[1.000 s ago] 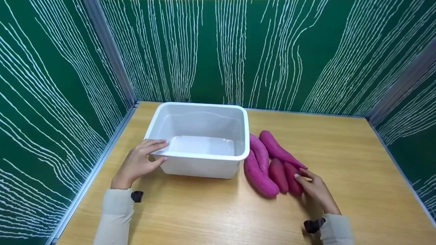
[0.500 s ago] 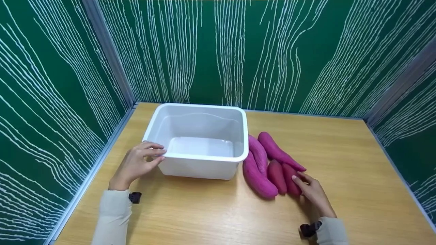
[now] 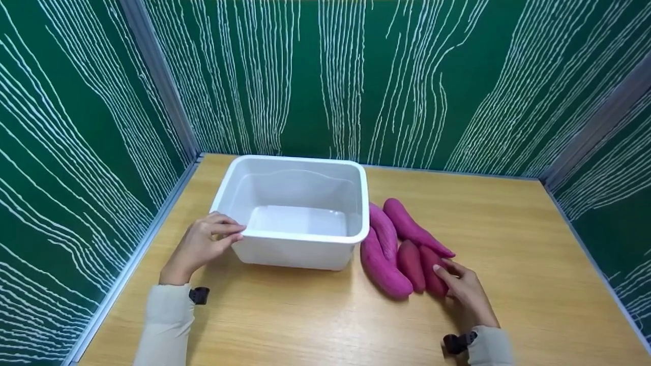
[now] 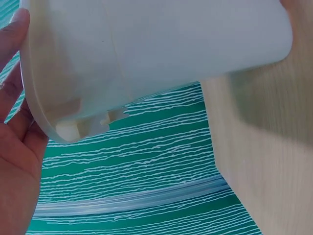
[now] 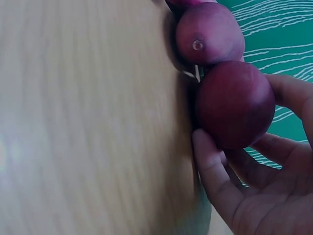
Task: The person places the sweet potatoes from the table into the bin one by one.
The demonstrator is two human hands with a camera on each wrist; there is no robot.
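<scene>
Sleeves point(image 3: 165, 325) cropped, right hand point(image 3: 465, 288) partly hidden

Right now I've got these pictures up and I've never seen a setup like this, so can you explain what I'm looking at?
Sure. There's no machine here: a person works with a bare left hand and right hand. The widest picture comes from a camera on the person's head, looking forward and down. The other two come from cameras on the wrists, each looking at that hand's work.

On the wooden table are a white bin and, beside it, five pink to dark red sweet potatoes, or what look like them. Green panels with white wavy lines stand around.

The left hand grips the bin's rim at its near corner. The right hand holds the rightmost dark red sweet potato between its thumb and fingers.
</scene>
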